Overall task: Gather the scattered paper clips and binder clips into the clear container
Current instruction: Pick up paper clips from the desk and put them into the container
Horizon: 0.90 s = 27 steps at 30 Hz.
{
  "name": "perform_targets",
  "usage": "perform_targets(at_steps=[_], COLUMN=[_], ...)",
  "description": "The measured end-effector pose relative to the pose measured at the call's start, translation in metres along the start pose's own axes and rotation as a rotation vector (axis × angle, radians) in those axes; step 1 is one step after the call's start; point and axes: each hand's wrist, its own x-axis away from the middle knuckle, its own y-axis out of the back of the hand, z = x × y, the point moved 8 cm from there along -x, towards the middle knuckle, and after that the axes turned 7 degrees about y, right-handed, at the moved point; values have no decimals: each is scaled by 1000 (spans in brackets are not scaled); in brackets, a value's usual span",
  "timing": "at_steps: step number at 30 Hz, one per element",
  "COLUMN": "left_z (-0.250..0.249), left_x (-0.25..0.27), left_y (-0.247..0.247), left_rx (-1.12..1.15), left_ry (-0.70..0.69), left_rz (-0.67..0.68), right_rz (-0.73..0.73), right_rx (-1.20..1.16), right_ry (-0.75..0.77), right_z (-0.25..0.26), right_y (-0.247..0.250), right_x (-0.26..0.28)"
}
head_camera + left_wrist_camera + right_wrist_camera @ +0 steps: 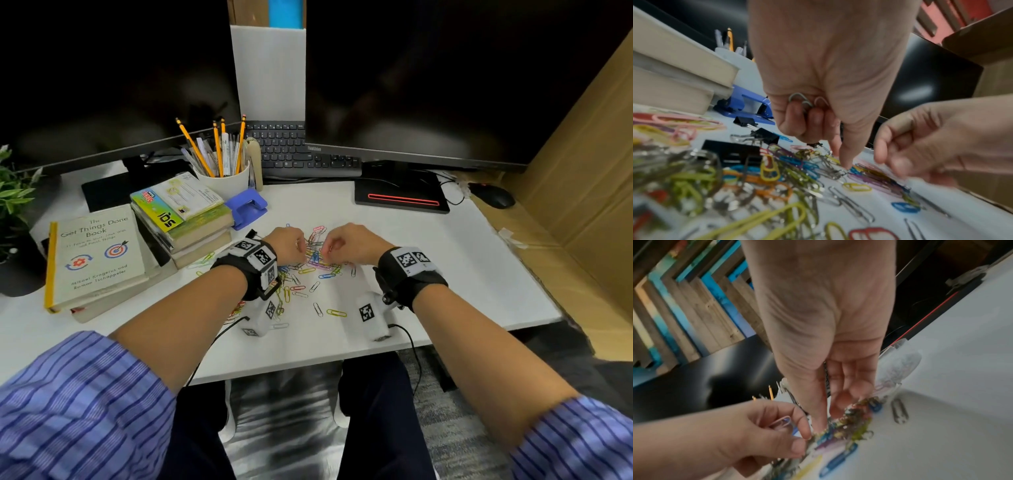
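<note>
White desk surface (428, 260) fills the head view, with two dark monitors at 12 o'clock. A scatter of coloured and silver paper clips (310, 270) lies at the centre. The left hand (286, 245) and the right hand (354, 243) sit over the far edge of that scatter, close together, both with fingers curled down into the clips. A stack of books (185, 222) and a blue hole punch (248, 207) stand at 10 o'clock from the clips; a white cup of pencils (224, 174) is behind them. No clear container can be made out in this view.

Left wrist view: the left hand (818, 73) holds several silver paper clips (803, 100) tucked under its curled fingers, while its index finger (845, 155) points down and touches the pile. Black binder clips (764, 136) lie at 9 o'clock from that fingertip, just beside the hole punch (748, 105). The right hand (931, 142) is at 3 o'clock, blurred, fingers curled.

Right wrist view: the right hand (828, 337) pinches into the clip pile (851, 426) with thumb and fingers. A clear container (898, 369), blurred, lies on the desk at 2 o'clock from the fingertips. The left hand (735, 431) holds a pink clip (780, 422) at 8 o'clock.
</note>
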Motion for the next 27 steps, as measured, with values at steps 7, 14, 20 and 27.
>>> perform_targets(at_steps=[7, 14, 20, 27], left_z=[27, 36, 34, 32], left_x=[-2, -1, -1, -4], left_y=[20, 19, 12, 17], left_rx=[-24, -37, 63, 62], left_ry=[131, 169, 180, 184], left_rz=[-98, -57, -98, -124], right_rz=[61, 76, 69, 93], right_rx=[-49, -93, -20, 178], right_ry=[15, -35, -31, 50], right_z=[-1, -4, 1, 10], right_y=[-20, -20, -21, -25], right_x=[-1, -5, -9, -8])
